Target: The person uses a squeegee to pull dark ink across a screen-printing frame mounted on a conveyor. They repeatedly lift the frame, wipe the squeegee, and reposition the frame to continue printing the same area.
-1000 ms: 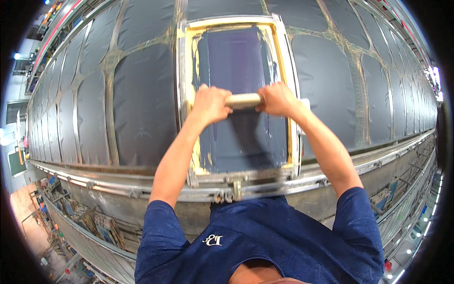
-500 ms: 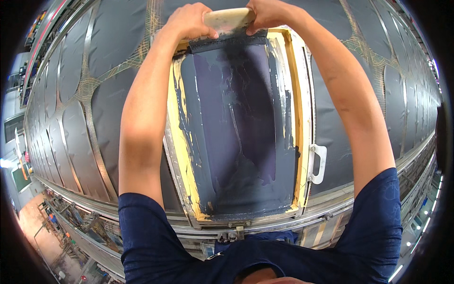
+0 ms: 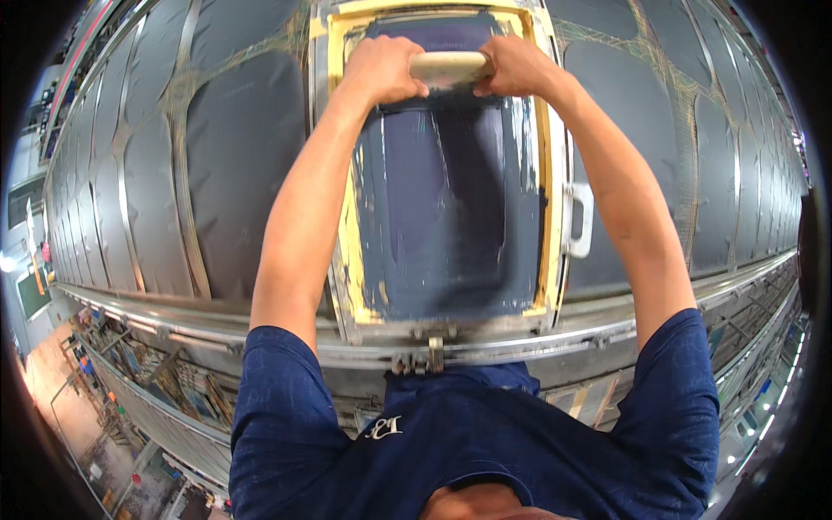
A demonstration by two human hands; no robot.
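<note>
Both my arms reach forward over a screen printing frame (image 3: pixel 341 260) edged with yellow tape. Between my hands is a squeegee (image 3: pixel 449 65) with a pale handle, lying crosswise near the frame's far end. My left hand (image 3: pixel 387 71) grips its left end, and my right hand (image 3: pixel 515 68) is closed around the right end. The blade's lower edge touches the dark, ink-smeared mesh (image 3: pixel 433 199). Dark ink lies along the blade and streaks the tape on both sides. Parts of the fingers behind the handle are hidden.
Dark grey fabric panels (image 3: pixel 247 165) with patterned gaps cover the long table to both sides. A white handle (image 3: pixel 580 220) sticks out from the frame's right side. A metal rail (image 3: pixel 572 336) with a clamp (image 3: pixel 419 362) runs along the near edge.
The squeegee and both hands have moved nearer along the mesh, uncovering the frame's far end. The view has shifted too, so the frame sits higher in it. Both hands keep their grip.
</note>
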